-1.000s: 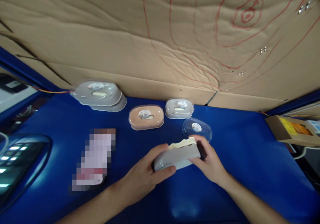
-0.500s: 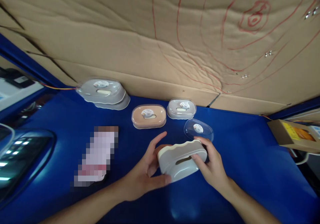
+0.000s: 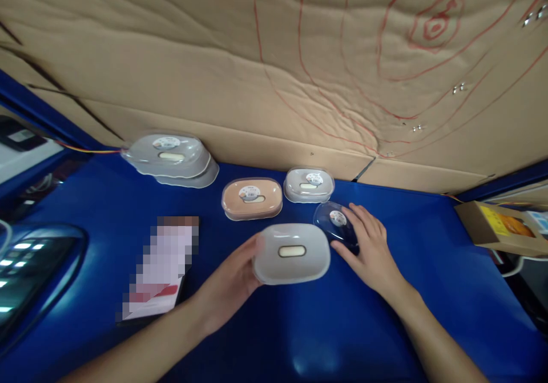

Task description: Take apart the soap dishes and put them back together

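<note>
My left hand (image 3: 233,280) grips a grey oval tissue box (image 3: 293,269) by its left end, fingers behind it and out of sight. The box is held with its slotted top facing me, a pale oval showing through the slot. To its right, my right hand (image 3: 370,243) lies over the right side of a clear plastic lid (image 3: 336,230) with a round white label, thumb at the near edge and fingers at the far edge. Just behind stand a peach tissue box (image 3: 274,203) and a small grey tissue box (image 3: 295,188), both under clear lids.
Stacked grey boxes (image 3: 188,149) stand at the back left against a cardboard wall (image 3: 171,75) with red drawn lines. A phone-like slab (image 3: 165,269), pixelated, lies at left on the blue table (image 3: 265,343). A cardboard carton (image 3: 483,232) is at the far right.
My right hand has let go of the grey tissue box and moved right onto the clear lid. The box has turned in my left hand, bringing its slotted top level and towards me.
</note>
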The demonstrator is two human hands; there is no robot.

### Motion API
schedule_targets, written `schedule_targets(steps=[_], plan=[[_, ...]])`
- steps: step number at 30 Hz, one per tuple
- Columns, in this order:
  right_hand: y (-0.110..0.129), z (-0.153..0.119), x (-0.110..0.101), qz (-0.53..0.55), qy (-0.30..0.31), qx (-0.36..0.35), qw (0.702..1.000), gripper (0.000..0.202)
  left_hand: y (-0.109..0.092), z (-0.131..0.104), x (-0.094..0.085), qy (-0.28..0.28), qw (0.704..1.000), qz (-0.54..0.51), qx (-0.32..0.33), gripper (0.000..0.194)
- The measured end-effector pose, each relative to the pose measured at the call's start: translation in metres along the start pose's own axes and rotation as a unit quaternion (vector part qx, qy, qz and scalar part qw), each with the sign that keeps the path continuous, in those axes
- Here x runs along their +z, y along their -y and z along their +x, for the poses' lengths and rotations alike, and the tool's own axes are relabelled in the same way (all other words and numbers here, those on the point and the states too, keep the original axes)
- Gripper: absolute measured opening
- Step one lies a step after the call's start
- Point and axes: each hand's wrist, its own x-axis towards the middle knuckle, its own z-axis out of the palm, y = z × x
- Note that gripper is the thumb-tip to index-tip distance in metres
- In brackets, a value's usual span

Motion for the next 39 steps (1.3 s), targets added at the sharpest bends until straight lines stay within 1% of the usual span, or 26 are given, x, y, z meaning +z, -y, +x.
schedule_targets(steps=[2, 3, 4, 6, 8, 9, 10, 13, 15, 17, 21, 24, 26, 28, 30, 32, 33, 35, 36, 37, 38, 39], plan=[[-0.012, 0.007, -0.001, -0.047, 0.034, 0.020, 0.998, 0.068, -0.004, 0.001, -0.001, -0.063, 0.998, -0.022, 0.021, 0.032], [-0.014, 0.008, -0.001, -0.040, 0.042, 0.026, 0.998, 0.066, -0.005, 0.001, -0.001, -0.081, 0.996, -0.028, 0.028, 0.031], [-0.014, 0.008, -0.001, -0.016, 0.046, 0.032, 0.998, 0.063, -0.005, 0.001, -0.001, -0.088, 0.995, -0.029, 0.032, 0.031], [-0.007, 0.005, -0.002, 0.066, 0.035, 0.036, 0.997, 0.057, -0.004, -0.002, -0.001, -0.066, 0.997, -0.016, 0.026, 0.034], [0.009, -0.003, -0.001, 0.144, 0.028, 0.021, 0.989, 0.056, -0.002, -0.005, 0.001, -0.031, 0.999, 0.005, 0.020, 0.040], [0.018, -0.007, 0.001, 0.162, 0.032, 0.006, 0.986, 0.057, 0.000, -0.005, 0.002, -0.016, 1.000, 0.011, 0.017, 0.043], [0.028, -0.012, 0.004, 0.160, 0.041, -0.016, 0.986, 0.061, 0.001, -0.006, 0.003, -0.002, 1.000, 0.014, 0.012, 0.046], [0.052, -0.026, 0.016, 0.108, 0.087, -0.104, 0.985, 0.073, 0.006, -0.005, 0.005, 0.039, 0.999, 0.007, -0.004, 0.055], [0.060, -0.031, 0.024, 0.090, 0.088, -0.148, 0.981, 0.076, 0.010, -0.005, 0.005, 0.070, 0.997, 0.017, -0.002, 0.054], [0.061, -0.033, 0.028, 0.090, 0.076, -0.151, 0.981, 0.076, 0.015, -0.005, 0.003, 0.089, 0.995, 0.032, 0.020, 0.049], [0.055, -0.030, 0.025, 0.121, 0.065, -0.100, 0.985, 0.076, 0.021, -0.006, 0.000, 0.101, 0.993, 0.042, 0.045, 0.054], [0.053, -0.029, 0.022, 0.110, 0.064, -0.125, 0.984, 0.073, 0.021, -0.005, -0.002, 0.110, 0.991, 0.060, 0.036, 0.058], [0.053, -0.030, 0.021, 0.098, 0.064, -0.136, 0.984, 0.070, 0.020, -0.004, -0.002, 0.106, 0.990, 0.083, 0.035, 0.059], [0.051, -0.031, 0.021, 0.109, 0.073, -0.137, 0.982, 0.070, 0.018, -0.004, -0.001, 0.096, 0.989, 0.107, 0.045, 0.061], [0.048, -0.032, 0.023, 0.153, 0.081, -0.124, 0.977, 0.072, 0.018, -0.005, -0.001, 0.089, 0.987, 0.123, 0.060, 0.063], [0.045, -0.031, 0.027, 0.236, 0.070, -0.062, 0.967, 0.080, 0.017, -0.006, -0.002, 0.101, 0.984, 0.123, 0.074, 0.066], [0.044, -0.030, 0.028, 0.292, 0.070, -0.019, 0.954, 0.084, 0.016, -0.006, -0.003, 0.115, 0.983, 0.121, 0.080, 0.068], [0.043, -0.028, 0.031, 0.403, 0.094, 0.052, 0.909, 0.087, 0.014, -0.007, -0.005, 0.152, 0.977, 0.121, 0.092, 0.070], [0.043, -0.026, 0.031, 0.446, 0.115, 0.072, 0.885, 0.085, 0.014, -0.008, -0.006, 0.167, 0.972, 0.130, 0.099, 0.071], [0.043, -0.024, 0.031, 0.473, 0.132, 0.083, 0.867, 0.082, 0.013, -0.007, -0.007, 0.177, 0.967, 0.147, 0.107, 0.070], [0.041, -0.021, 0.030, 0.484, 0.136, 0.090, 0.859, 0.078, 0.014, -0.007, -0.007, 0.175, 0.962, 0.171, 0.119, 0.068], [0.039, -0.018, 0.029, 0.481, 0.124, 0.097, 0.863, 0.076, 0.014, -0.006, -0.008, 0.161, 0.957, 0.199, 0.134, 0.067]])
